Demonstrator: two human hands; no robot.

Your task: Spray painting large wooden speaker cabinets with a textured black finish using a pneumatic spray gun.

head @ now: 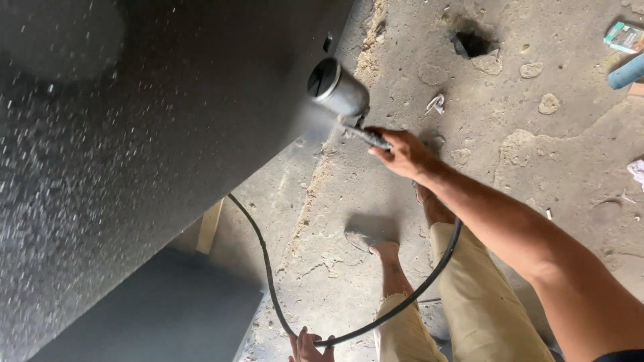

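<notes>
Both hands busy w/ mid-coat spraying: right hand clamped on spray gun aimed at dark panel, left hand closed round hose; next pass prob. needs steady sweep, hose kept off wet paint.

The rough grey concrete floor is cracked and patchy, with a dark hole broken into it near the top and pale sandy grit lying in a streak to the left of that hole. A small white scrap lies on the floor below the hole, a green and white cardboard box sits at the top right corner just above a light blue cylindrical pipe end, and a bit of white cloth shows at the right edge. At lower left a pale wooden strip stands beside a flat dark grey panel.
</notes>
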